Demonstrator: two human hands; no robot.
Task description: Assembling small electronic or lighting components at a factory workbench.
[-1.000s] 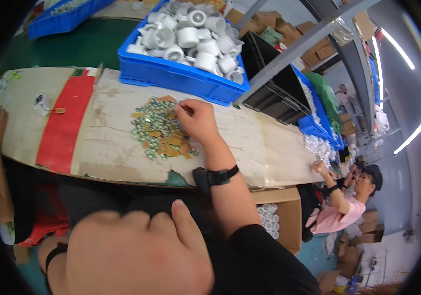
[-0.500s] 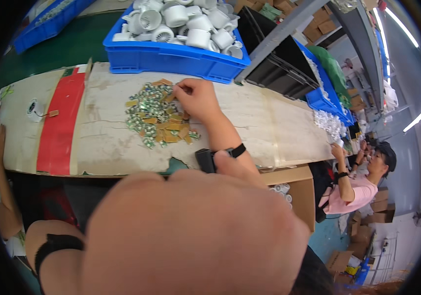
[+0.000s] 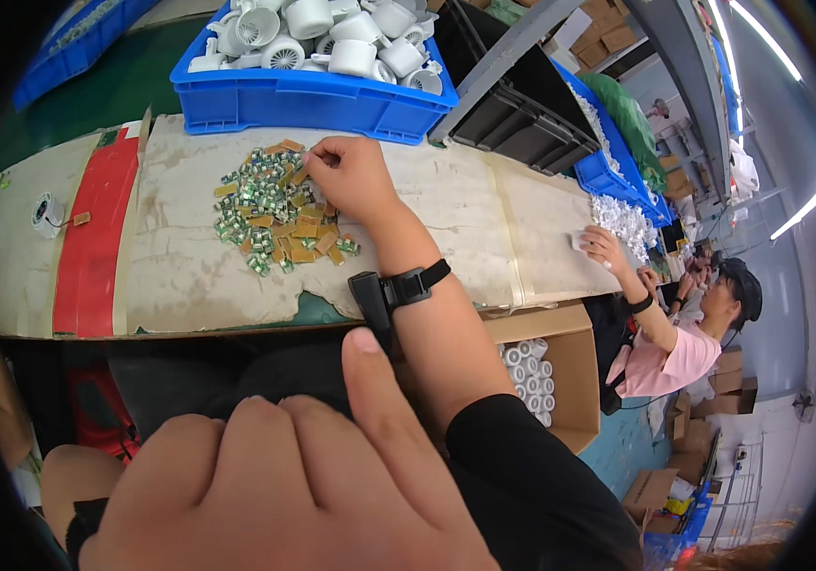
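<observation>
My right hand (image 3: 356, 176) is at the right edge of a pile of small green circuit boards (image 3: 265, 195), with thumb and fingertips pinched together. Whatever is between those fingertips is too small to make out. Brown board pieces (image 3: 305, 231) lie among the green ones. Close in the foreground, my left hand (image 3: 275, 485) shows its back, fingers folded down and thumb raised. Its fingertips, and anything they may hold, are hidden. A black strap with a boxy device (image 3: 375, 295) wraps my right wrist.
Behind the pile stands a blue crate (image 3: 313, 105) of white plastic housings; a black crate (image 3: 532, 124) adjoins it. Red tape (image 3: 94, 238) crosses the bench near a small white round part (image 3: 46, 216). Below the bench edge is a cardboard box (image 3: 575, 381). A co-worker (image 3: 679, 357) sits at right.
My left hand has dropped lower and its thumb now stands up, uncovering my right forearm. My right hand stays by the pile. The co-worker's hand has lifted a white piece.
</observation>
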